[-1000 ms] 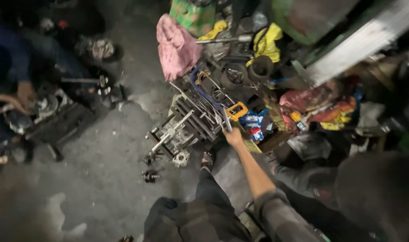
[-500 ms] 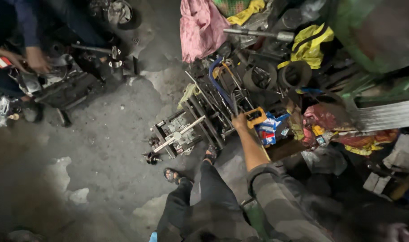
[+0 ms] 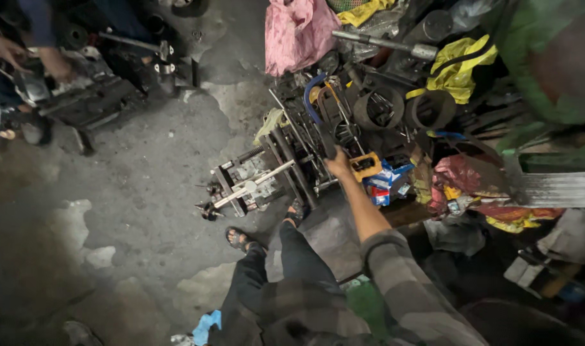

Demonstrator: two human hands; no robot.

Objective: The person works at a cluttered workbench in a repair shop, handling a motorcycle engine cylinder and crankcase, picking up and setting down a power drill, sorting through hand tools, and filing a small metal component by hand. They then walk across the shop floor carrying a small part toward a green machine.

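Nearest: the person's dark trousers (image 3: 286, 282) and plaid sleeve (image 3: 408, 288), two sandalled feet (image 3: 241, 238) on the grey concrete floor (image 3: 138, 192). A blue cloth (image 3: 206, 323) lies at the near edge, left of the legs.

Right hand (image 3: 339, 165) is stretched out from the sleeve to the heap of metal parts; fingers closed around a dark bar-like tool (image 3: 326, 138) that runs up and away from the hand. Exact kind of tool too dark to tell. Left hand not in view.

Just right of the hand, touching or nearly so: an orange-framed tool (image 3: 368, 165), then a blue-and-white packet (image 3: 385, 186). Left of the hand, a steel frame assembly (image 3: 254, 182) with a pale rod lies on the floor.

Beyond the hand: a curved blue hose (image 3: 308, 99), two dark metal rings (image 3: 401, 110) side by side, a yellow bag (image 3: 462, 67). Far: a pink cloth sack (image 3: 297, 32) and a grey pipe (image 3: 382, 43).

Far left, well apart: another person's hand (image 3: 58, 64) at a dark machine block (image 3: 87, 102).
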